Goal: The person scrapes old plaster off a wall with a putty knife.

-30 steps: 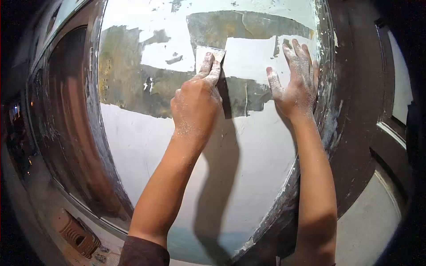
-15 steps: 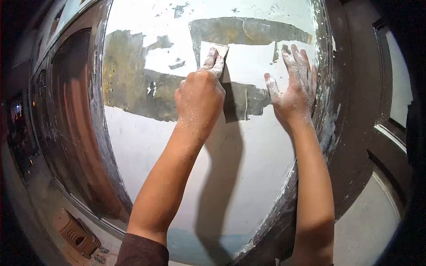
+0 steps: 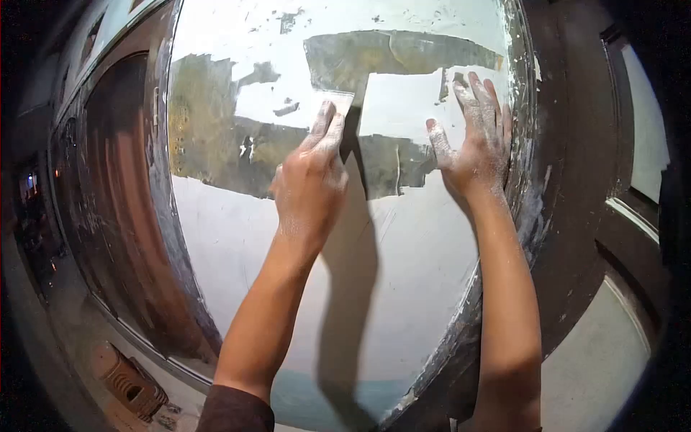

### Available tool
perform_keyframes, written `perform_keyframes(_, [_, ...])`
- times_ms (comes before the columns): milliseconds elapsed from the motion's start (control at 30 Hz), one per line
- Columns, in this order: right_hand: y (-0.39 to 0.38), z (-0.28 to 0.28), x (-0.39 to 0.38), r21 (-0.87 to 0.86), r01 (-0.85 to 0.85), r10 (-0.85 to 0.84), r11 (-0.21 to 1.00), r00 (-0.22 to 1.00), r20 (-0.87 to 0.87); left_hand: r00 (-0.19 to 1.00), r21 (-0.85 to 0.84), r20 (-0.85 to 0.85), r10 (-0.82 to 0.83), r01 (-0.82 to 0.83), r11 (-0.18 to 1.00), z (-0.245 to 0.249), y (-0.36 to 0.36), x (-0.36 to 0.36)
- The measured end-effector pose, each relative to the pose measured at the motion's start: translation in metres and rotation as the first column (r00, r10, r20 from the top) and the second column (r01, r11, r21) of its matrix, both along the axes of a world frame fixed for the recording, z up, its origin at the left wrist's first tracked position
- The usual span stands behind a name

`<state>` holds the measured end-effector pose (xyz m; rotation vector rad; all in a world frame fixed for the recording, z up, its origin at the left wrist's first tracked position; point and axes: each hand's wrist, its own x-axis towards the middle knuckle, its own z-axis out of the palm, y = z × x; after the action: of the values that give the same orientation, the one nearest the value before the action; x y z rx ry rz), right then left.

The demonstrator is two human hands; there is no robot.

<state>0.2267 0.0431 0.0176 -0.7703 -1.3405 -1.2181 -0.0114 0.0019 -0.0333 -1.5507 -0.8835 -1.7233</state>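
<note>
My left hand (image 3: pixel 311 176), dusted with white powder, is closed on a flat scraper (image 3: pixel 340 102). Two fingers press along the tool, whose wide edge lies against the white panel (image 3: pixel 403 273). Most of the scraper is hidden by those fingers. My right hand (image 3: pixel 476 140) rests on the panel's right side with its powdery fingers spread, and it holds nothing. Around the scraper, grey-brown bare patches (image 3: pixel 216 115) with ragged edges show between white coating areas. A white coated patch (image 3: pixel 399 104) lies between my two hands.
A dark, flaking frame (image 3: pixel 522 144) borders the panel on the right. To the left stands a brown wooden door or panel (image 3: pixel 119 187). A brown stool-like object (image 3: pixel 129 381) is on the floor at lower left. Dark woodwork with pale panels (image 3: pixel 597 360) fills the right side.
My left hand has moved down and to the left with the scraper, and its shadow has shifted left too. My right hand has stayed in place on the panel.
</note>
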Motion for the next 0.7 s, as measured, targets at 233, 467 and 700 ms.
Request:
perform_keyframes(233, [0.005,0.002,0.002,0.036,0.014,-0.014,0.999,1.000,0.016,0.999,-0.201,-0.015,-0.048,0.044,0.979,-0.058,-0.010,-0.001])
perform_keyframes(467, [0.004,0.001,0.003,0.025,0.038,-0.039,0.999,0.999,0.012,1.000,-0.182,-0.012,-0.009,0.007,0.983,-0.053,-0.002,0.003])
perform_keyframes(700, [0.004,0.002,0.002,0.042,0.019,-0.019,0.999,1.000,0.017,1.000,-0.193,0.012,-0.016,0.018,0.981,-0.047,0.000,0.006])
